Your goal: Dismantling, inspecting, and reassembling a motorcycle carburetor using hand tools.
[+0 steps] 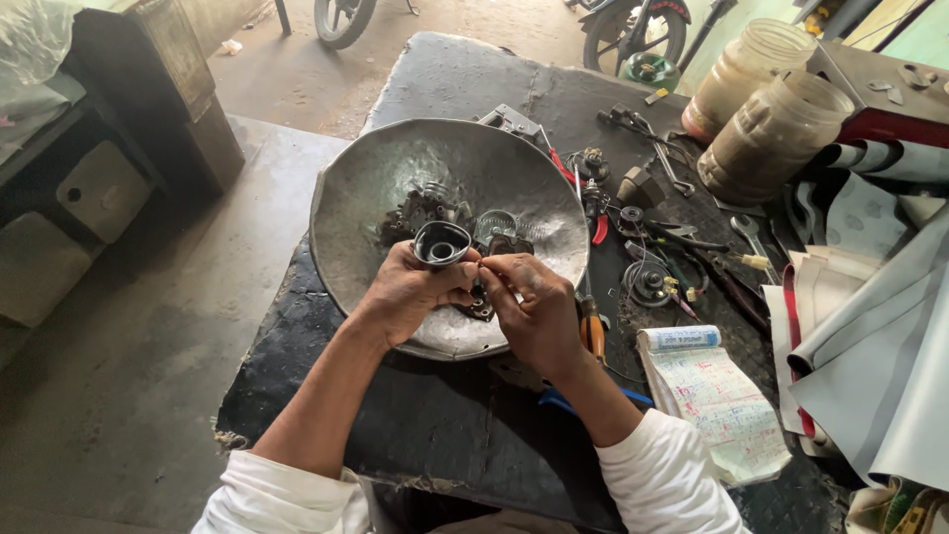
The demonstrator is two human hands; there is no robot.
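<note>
It was a repair workshop: pliers (596, 213) and spanners (753, 235) lay scattered beside the dented metal basin (395, 178), motorcycle wheels (341, 18) parked beyond it.

Loose hand tools (672, 237) and two cloudy plastic jars (771, 133) crowd the right of the dark counter (465, 79). Its far end beyond the dented round metal pan (366, 198) lies bare.

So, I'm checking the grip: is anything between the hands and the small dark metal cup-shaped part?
Nothing visible. The left hand holds the small dark metal cup-shaped part directly, the right hand pinches beside it, above the dented grey metal bowl.
</note>
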